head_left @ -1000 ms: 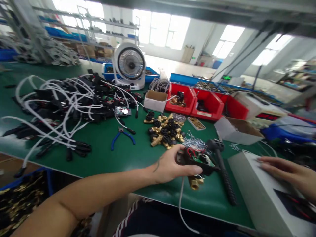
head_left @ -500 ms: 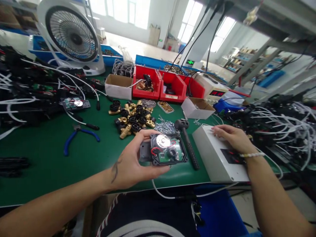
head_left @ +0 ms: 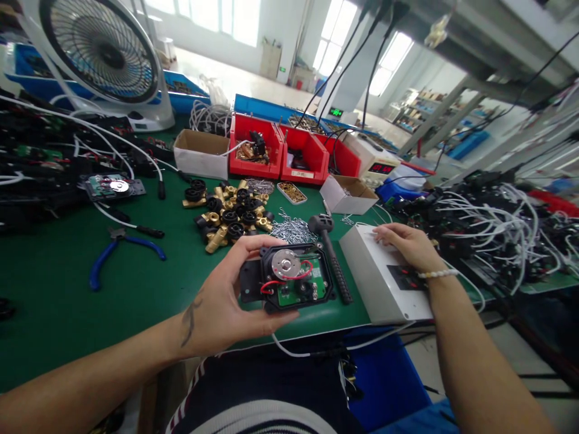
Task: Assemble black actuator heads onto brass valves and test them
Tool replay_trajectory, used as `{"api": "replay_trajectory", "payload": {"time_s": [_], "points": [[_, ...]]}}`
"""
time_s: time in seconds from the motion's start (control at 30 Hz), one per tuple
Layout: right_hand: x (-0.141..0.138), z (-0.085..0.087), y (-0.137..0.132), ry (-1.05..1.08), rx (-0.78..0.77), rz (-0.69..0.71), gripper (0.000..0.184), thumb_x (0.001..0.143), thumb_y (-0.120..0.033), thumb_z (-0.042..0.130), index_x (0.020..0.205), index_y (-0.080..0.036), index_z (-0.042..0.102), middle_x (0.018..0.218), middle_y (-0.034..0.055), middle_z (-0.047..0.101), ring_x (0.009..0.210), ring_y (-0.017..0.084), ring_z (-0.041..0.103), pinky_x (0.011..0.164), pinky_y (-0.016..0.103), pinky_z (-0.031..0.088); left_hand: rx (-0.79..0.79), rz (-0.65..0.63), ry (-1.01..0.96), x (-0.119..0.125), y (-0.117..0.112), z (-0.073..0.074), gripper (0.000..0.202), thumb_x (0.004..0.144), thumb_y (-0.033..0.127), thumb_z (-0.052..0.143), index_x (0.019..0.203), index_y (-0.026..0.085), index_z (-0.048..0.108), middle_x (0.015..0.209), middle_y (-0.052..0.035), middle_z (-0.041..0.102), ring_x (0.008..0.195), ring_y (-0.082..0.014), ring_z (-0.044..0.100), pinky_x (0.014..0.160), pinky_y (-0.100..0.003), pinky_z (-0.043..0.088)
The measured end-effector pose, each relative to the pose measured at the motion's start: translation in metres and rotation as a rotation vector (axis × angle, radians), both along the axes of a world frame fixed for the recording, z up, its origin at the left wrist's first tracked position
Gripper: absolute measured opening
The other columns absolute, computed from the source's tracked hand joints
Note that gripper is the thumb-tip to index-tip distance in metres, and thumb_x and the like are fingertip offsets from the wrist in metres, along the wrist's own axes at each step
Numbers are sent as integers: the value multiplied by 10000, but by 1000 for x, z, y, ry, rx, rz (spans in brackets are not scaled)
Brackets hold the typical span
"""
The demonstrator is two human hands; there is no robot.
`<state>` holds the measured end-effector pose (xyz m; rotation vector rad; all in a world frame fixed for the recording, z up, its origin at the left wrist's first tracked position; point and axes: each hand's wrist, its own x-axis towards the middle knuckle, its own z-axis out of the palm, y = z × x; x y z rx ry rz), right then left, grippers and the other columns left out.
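L hand [head_left: 226, 292] holds open unit [head_left: 296, 283], thumb nr side, fingers far side, above bench [head_left: 149, 307] near front edge; R hand [head_left: 404, 246] curled on wht box [head_left: 377, 280] (can't tell if gripping). Unit prob. light, stiff; PCB [head_left: 321, 278], wires [head_left: 311, 266] look fragile: grip rim [head_left: 329, 276].

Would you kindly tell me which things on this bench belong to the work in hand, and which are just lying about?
Seemingly in use:
open black housing, held in the left grip
white cable, hanging below it
white box, with the right grip on its top

Apparently just lying about:
blue-handled pliers
black mallet
brass fittings
metal clips
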<state>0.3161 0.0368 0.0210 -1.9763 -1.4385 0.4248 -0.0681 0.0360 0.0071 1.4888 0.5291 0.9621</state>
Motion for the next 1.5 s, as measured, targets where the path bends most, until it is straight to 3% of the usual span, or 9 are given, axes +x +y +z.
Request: {"api": "replay_trajectory", "payload": {"time_s": [0.47,0.57,0.7,0.83,1.03,1.2,1.5], "points": [[1,-1,-2,-80,20,-14,549,680,-739,593,686,-198,683,708,47,672,674,186,581,698,324,469,16,-13,-46,0,1,-1,679,633,66,829,1188,311,523,1077,21,633,897,-136,664,803,-194,558],[1,-1,-2,-79,18,-17,549,674,-746,592,674,-203,678,701,45,669,674,189,578,699,325,467,-128,-35,-59,2,5,-1,599,673,168,842,1184,270,544,1087,-1,654,924,-155,668,835,-211,547],[1,-2,-2,-77,9,-22,553,665,-754,590,669,-208,669,701,45,661,686,196,571,714,332,463,-455,-86,-162,7,13,-4,487,826,515,687,1146,157,605,1112,-100,678,967,-233,671,820,-291,566],[-1,-1,-2,-76,-2,-32,527,678,-723,601,676,-200,662,698,53,649,693,194,553,713,326,455,-599,-58,-218,9,18,-8,493,843,533,662,1164,162,613,1072,-103,700,936,-227,685,775,-294,582],[-6,2,-3,-86,-22,-53,448,703,-626,634,696,-179,668,720,70,654,711,189,551,725,315,452,-575,-85,-210,9,18,-5,552,803,570,694,1118,122,620,951,-109,713,850,-207,695,718,-258,571],[-7,1,-2,-80,-27,-86,424,719,-606,661,695,-183,657,704,58,644,708,189,551,732,314,451,-551,-59,-202,10,18,-2,595,777,625,686,1084,118,629,870,-92,699,804,-221,687,734,-316,569],[-13,3,-2,-95,-44,-141,286,776,-455,663,691,-182,668,689,43,636,697,179,550,745,304,438,-551,-78,-231,10,20,-4,589,785,614,683,1116,130,638,954,-106,695,913,-259,673,747,-344,578]]}}
